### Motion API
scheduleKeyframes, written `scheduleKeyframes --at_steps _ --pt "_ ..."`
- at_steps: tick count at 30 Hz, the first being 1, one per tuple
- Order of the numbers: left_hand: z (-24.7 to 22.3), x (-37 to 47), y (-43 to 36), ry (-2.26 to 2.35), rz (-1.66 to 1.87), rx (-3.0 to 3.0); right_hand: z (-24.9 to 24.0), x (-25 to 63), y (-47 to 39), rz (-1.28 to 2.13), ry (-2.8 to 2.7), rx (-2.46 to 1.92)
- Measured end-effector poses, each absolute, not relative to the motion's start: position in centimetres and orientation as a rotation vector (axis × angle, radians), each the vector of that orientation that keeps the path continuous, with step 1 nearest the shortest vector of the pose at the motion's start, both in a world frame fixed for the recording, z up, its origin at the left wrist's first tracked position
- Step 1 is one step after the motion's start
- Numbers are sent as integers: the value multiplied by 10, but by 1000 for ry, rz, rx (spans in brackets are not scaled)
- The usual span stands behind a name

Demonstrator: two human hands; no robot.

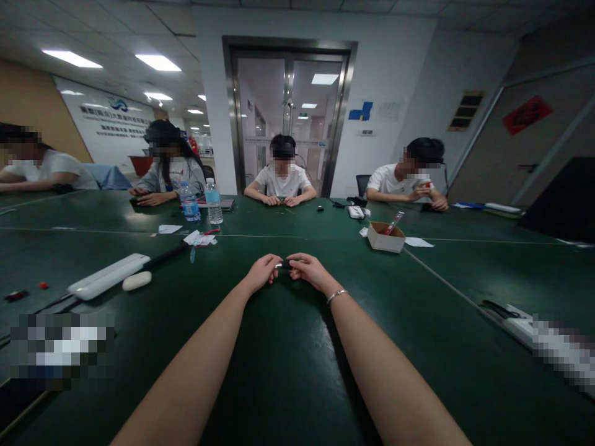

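Observation:
Both my hands meet over the green table (288, 347), in front of me. Between their fingertips is a small black object with a silvery end (286, 264); it is too small and too far covered to name its kind. The fingers of my left hand (263, 272) are closed at the silvery end. My right hand (309, 270) pinches the black end, and a metal bracelet (336, 298) circles that wrist.
Left of my hands lie a white power strip (109, 276) and a white oval case (137, 281). Two water bottles (214, 201) stand farther back. A small open box (385, 238) holds a red-and-silver item. Several people sit around the table; one person (281, 179) faces me.

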State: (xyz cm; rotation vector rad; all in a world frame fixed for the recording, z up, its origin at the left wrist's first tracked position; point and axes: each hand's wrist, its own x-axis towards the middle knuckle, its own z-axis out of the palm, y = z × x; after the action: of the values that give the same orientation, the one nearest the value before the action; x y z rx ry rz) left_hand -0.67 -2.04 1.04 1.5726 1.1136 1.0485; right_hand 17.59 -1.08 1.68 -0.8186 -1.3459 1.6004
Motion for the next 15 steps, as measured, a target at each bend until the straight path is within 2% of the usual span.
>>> scheduleKeyframes --at_steps 15 --pt "9 -7 -21 1121 1076 1616 19 177 -13 1617 -1338 -814"
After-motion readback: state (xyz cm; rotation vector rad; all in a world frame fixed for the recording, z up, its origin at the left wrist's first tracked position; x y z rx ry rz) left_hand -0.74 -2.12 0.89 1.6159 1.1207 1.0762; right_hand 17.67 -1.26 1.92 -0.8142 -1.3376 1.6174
